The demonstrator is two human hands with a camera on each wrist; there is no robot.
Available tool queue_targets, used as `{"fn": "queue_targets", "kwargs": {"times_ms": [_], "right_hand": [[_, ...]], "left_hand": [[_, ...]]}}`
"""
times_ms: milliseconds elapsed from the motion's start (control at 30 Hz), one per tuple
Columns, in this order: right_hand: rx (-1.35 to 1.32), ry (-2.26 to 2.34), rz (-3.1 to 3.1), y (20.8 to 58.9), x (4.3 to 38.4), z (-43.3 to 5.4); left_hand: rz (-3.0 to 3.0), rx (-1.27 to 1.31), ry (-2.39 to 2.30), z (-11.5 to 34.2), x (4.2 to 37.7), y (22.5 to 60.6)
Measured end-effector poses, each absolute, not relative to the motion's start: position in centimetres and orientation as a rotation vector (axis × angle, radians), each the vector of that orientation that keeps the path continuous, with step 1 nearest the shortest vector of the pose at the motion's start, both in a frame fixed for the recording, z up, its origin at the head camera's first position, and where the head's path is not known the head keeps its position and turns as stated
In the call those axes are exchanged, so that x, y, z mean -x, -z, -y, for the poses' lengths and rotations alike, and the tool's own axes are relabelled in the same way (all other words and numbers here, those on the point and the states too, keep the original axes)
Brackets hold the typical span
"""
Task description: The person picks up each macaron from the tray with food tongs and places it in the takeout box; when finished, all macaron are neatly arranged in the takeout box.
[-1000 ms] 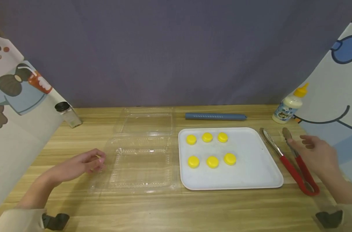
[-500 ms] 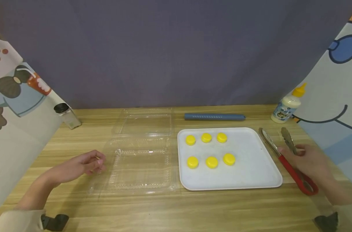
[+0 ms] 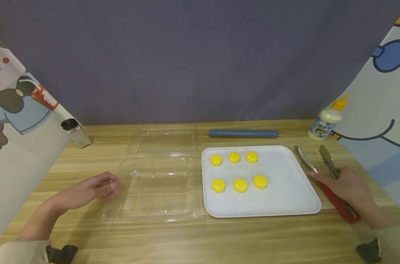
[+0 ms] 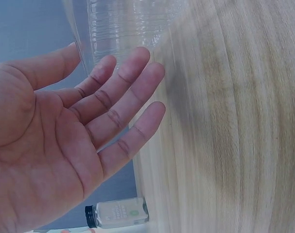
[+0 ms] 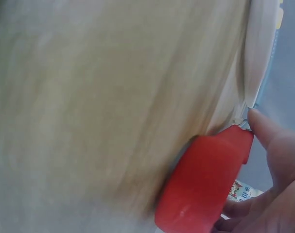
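On the right, the tongs (image 3: 334,201) with red handles lie spread on the table. My right hand (image 3: 350,187) grips them, thumb at the left arm and fingers at the right one. In the right wrist view, the thumb meets the top of a red handle (image 5: 200,184), and the other fingers are partly hidden behind it. My left hand (image 3: 88,190) is at the left rim of a clear plastic clamshell box (image 3: 160,211), which lies with its lid raised. Its fingers (image 4: 132,92) are relaxed and hold nothing; whether they touch the rim, I cannot tell.
A white tray (image 3: 285,183) bears two rows of yellow round pieces (image 3: 240,185). Behind it lies a blue-grey bar-shaped object (image 3: 243,134). A yellow-capped squeeze bottle (image 3: 325,123) stands back right, a black-lidded jar (image 3: 77,134) back left. A dark cloth (image 3: 200,62) hangs behind.
My right hand has moved down and left from above the tongs and taken hold of their arms. My left hand has stayed by the clear box.
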State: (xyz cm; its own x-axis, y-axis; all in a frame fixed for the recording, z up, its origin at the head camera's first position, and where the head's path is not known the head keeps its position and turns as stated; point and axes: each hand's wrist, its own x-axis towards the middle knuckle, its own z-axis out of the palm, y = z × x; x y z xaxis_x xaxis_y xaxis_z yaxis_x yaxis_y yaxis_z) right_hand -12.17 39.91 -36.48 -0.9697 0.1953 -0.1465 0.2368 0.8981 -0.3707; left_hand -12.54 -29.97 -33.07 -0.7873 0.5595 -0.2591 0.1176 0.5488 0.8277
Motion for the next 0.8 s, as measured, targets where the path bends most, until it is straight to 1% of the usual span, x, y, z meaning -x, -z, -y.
{"fn": "queue_targets", "kwargs": {"times_ms": [200, 500, 800], "right_hand": [[-0.408, 0.579, -2.923, 36.55, 11.87, -39.51], [-0.436, 0.538, -2.906, 36.78, 12.22, -39.87], [-0.372, 0.54, -2.949, 36.63, 12.45, -40.29]], "left_hand": [[-2.283, -0.541, -1.168, 29.98, 12.56, 33.08], [-2.283, -0.547, -1.171, 30.04, 12.65, 33.15], [-2.287, -0.527, -1.166, 30.03, 12.63, 33.11]]}}
